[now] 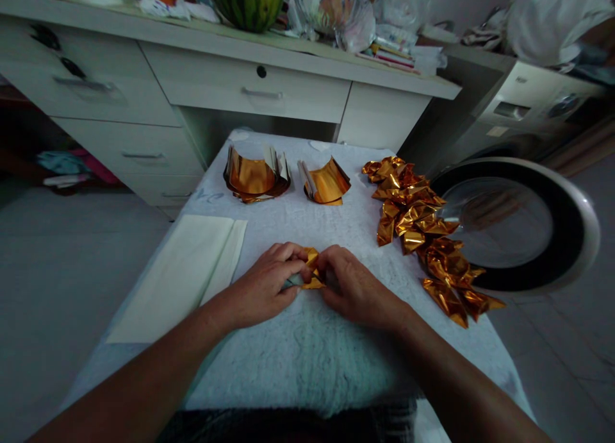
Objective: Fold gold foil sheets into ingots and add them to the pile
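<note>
I see gold paper [313, 277] between both hands, low over the pale cloth [288, 359]. Left hand [269, 281] pinches its left end, thumb nearest the body, fingers curled. Right hand [358, 286] pinches the right end, fingers bunched, tips partly hidden. Beyond: two curved stacks of gold sheets [252, 175]. Folded gold pieces [417, 217] heaped right, white sheet [168, 276] left.
</note>
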A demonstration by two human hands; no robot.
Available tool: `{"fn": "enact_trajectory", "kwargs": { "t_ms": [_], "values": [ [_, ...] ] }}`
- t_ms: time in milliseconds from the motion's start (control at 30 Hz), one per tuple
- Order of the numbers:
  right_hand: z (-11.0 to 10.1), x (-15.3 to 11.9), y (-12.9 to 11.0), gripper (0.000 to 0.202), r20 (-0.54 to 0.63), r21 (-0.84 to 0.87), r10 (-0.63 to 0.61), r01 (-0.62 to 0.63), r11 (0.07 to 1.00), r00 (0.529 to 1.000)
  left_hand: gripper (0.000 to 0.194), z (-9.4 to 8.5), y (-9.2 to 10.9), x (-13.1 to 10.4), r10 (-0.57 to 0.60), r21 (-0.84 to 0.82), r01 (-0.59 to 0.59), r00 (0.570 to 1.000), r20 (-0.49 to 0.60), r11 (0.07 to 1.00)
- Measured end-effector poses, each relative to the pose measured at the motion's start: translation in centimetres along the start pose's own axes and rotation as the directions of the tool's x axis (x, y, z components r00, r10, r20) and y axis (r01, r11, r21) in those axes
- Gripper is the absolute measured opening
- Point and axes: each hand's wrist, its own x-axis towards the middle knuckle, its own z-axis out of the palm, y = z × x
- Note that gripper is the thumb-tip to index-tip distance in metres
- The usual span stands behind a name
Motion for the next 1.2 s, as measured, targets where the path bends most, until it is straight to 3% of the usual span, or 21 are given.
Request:
{"fn": "enact_trajectory", "kwargs": {
  "t_ms": [200,333,433,667,800,933,1100,1200],
  "values": [
    [0.0,0.3,-0.8,0.018,0.082,-0.248,-0.016,0.035,0.968,0.997,0.041,0.1,-0.2,-0.1,0.018,0.011,-0.018,1.000,-0.007,1.000],
    [1.0,0.1,-1.2,0.015,0.101,-0.487,-0.076,0.116,0.866,0.992,0.054,0.2,-0.1,-0.2,0.039,-0.025,-0.040,0.998,-0.050,0.999],
    [1.8,-0.2,-1.1,0.013,0.071,-0.563,-0.110,0.131,0.816,0.991,0.061,0.1,-0.1,-0.2,0.037,-0.072,-0.044,0.994,-0.100,0.996],
    [1.4,-1.1,-0.2,0.015,-0.046,-0.513,-0.217,0.163,0.843,0.975,0.055,0.5,-0.1,-0.4,0.058,-0.035,-0.066,0.980,-0.188,0.997],
    [0.7,-1.9,0.7,0.016,-0.112,-0.439,-0.228,0.158,0.884,0.967,0.049,1.1,-0.1,-0.7,0.154,0.115,-0.128,0.956,-0.251,0.985],
    [0.6,-2.4,1.4,0.016,-0.158,-0.374,-0.232,0.159,0.914,0.960,0.043,1.2,0.1,-0.8,0.187,0.308,-0.086,0.931,-0.314,0.948],
    [0.8,-2.5,1.7,0.019,-0.165,-0.320,-0.230,0.169,0.932,0.959,0.015,1.2,-0.1,-0.6,0.206,0.344,-0.096,0.932,-0.299,0.934],
    [0.8,-2.5,1.4,0.020,-0.152,-0.307,-0.202,0.148,0.940,0.968,0.009,1.3,-0.5,-0.5,0.240,0.346,-0.140,0.934,-0.266,0.928]
  ]
}}
